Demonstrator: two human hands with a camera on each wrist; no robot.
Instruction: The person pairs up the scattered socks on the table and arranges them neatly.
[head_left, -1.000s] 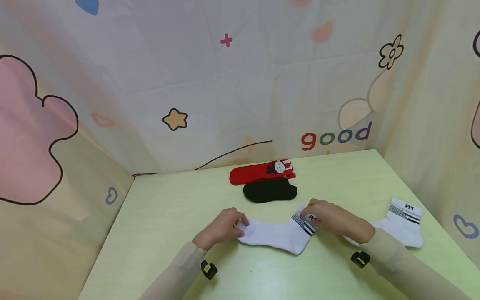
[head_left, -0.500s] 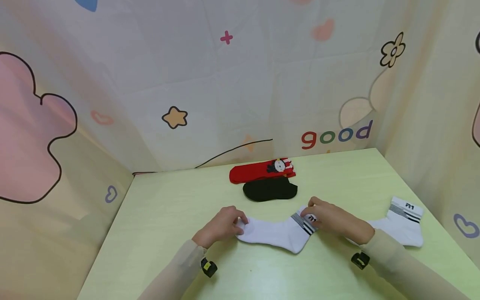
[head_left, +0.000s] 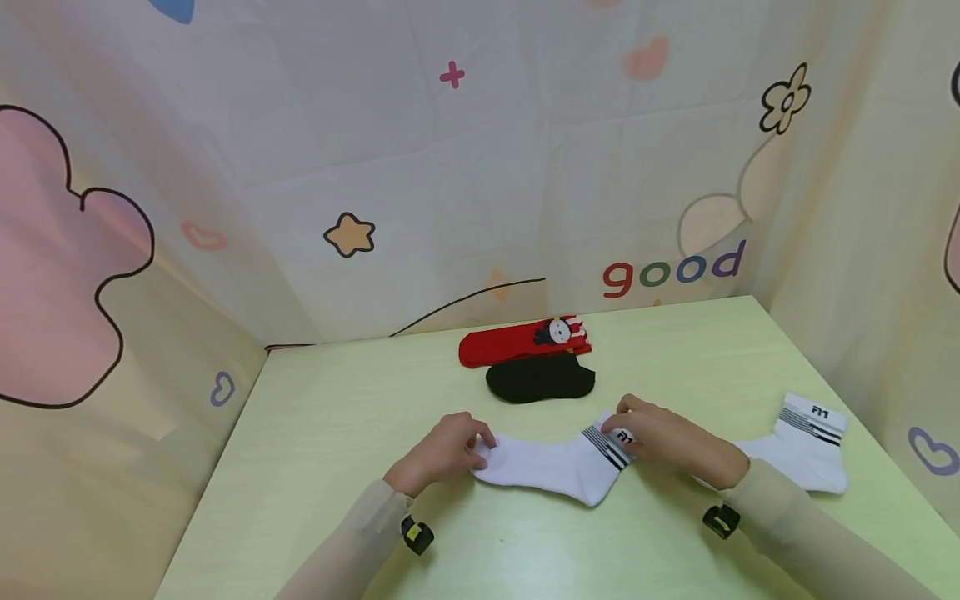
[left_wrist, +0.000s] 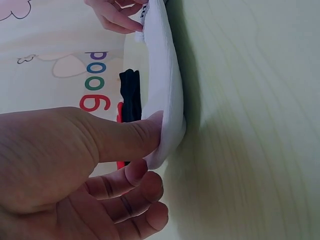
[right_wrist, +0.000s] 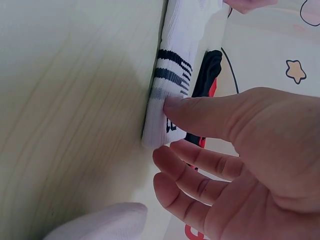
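A white ankle sock [head_left: 536, 465] with black and grey stripes at its cuff lies flat on the table, toe to the left. My left hand [head_left: 447, 450] pinches its toe end; in the left wrist view the thumb [left_wrist: 135, 137] lies over the white fabric. At the cuff my right hand [head_left: 660, 437] pinches near the small black lettering, its thumb [right_wrist: 200, 112] on the stripes. A matching white sock [head_left: 813, 467] lies farther right, partly hidden behind the right forearm.
Behind the white sock lies a black low-cut sock [head_left: 540, 380]. A red sock [head_left: 498, 346] with a cartoon figure is just beyond it, near the back edge of the pale green table [head_left: 330, 400]. A printed curtain [head_left: 480, 183] hangs behind and along the sides.
Both hands keep their places on the white sock, which has not moved. Only a very slight shift of the head view shows.
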